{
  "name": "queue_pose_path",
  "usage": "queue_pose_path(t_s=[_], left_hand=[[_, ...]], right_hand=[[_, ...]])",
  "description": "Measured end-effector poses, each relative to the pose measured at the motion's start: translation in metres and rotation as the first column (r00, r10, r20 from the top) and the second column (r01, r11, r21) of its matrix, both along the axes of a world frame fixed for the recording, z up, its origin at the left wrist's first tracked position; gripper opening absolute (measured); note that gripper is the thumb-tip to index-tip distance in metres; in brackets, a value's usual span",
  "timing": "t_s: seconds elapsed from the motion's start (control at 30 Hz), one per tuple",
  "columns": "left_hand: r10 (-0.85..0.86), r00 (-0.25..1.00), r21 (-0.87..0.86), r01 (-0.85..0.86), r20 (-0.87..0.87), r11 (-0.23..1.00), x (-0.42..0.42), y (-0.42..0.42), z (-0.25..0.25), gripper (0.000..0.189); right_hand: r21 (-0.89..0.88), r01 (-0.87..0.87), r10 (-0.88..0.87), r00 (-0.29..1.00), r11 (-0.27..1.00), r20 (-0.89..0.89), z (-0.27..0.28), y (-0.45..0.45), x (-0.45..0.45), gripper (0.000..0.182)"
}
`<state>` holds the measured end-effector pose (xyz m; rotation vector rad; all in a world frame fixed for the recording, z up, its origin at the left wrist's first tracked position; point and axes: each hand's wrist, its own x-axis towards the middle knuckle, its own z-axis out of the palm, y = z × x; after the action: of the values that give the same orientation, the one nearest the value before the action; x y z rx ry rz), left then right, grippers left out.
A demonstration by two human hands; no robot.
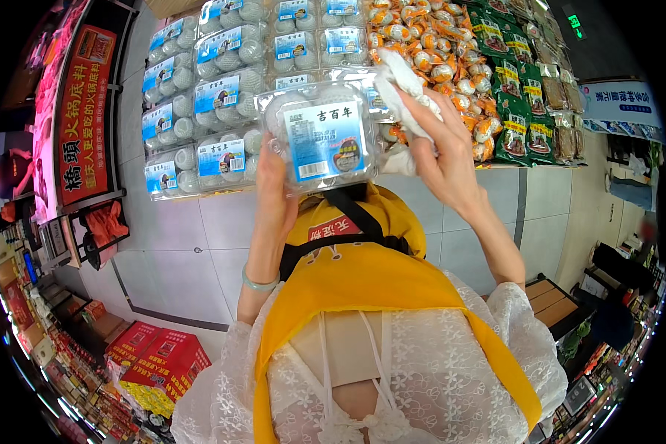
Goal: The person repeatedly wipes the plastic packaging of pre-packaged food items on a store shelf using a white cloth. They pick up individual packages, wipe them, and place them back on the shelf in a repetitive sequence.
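My left hand [273, 180] grips the left side of a clear plastic clamshell pack of eggs [324, 139], lifted in front of the display and tilted toward me. A blue and white label with writing covers its face. In my right hand [444, 144] is a crumpled white cloth [402, 83], held just to the right of the pack's upper corner. Part of the cloth hangs below my fingers. Behind the pack, more clamshell egg packs [219, 97] lie in rows on the display, some hidden by the lifted one.
Individually wrapped eggs in orange and clear film [444, 55] are heaped right of the packs. Beyond them lie green food bags [513, 111] and brown packaged goods [555, 89]. A red banner [86, 116] fronts a display at left. Red cartons [161, 355] stand on the floor at lower left.
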<state>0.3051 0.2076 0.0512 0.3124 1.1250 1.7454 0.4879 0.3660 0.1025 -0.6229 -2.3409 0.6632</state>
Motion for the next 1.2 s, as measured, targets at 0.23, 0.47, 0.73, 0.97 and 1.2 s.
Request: queue_pose_path(t_s=[0.23, 0.47, 0.73, 0.97, 1.2], left_hand=[[0.207, 0.978, -0.057, -0.206, 0.013, 0.977, 0.005, 0.023, 0.008, 0.057], [0.231, 0.972, -0.046, -0.229, 0.048, 0.972, -0.002, 0.031, 0.008, 0.05], [0.201, 0.957, -0.07, -0.19, 0.209, 0.979, -0.013, 0.026, 0.025, 0.058], [0.099, 0.954, 0.037, -0.114, 0.283, 0.993, -0.017, 0.011, 0.016, 0.073], [0.079, 0.996, 0.133, -0.083, 0.034, 0.988, -0.014, -0.001, 0.009, 0.067]], right_hand=[[0.259, -0.108, 0.061, 0.982, 0.96, 0.181, 0.005, -0.027, -0.053, 0.059], [0.353, -0.313, 0.204, 0.928, 0.882, 0.312, -0.001, -0.051, -0.038, 0.04], [-0.075, 0.036, -0.026, 0.992, 0.997, 0.127, -0.027, -0.02, 0.005, 0.044], [-0.347, -0.121, 0.062, 0.982, 0.93, -0.177, 0.005, -0.01, -0.019, 0.048], [-0.205, -0.137, 0.119, 0.988, 0.969, -0.098, 0.005, 0.003, -0.043, 0.052]])
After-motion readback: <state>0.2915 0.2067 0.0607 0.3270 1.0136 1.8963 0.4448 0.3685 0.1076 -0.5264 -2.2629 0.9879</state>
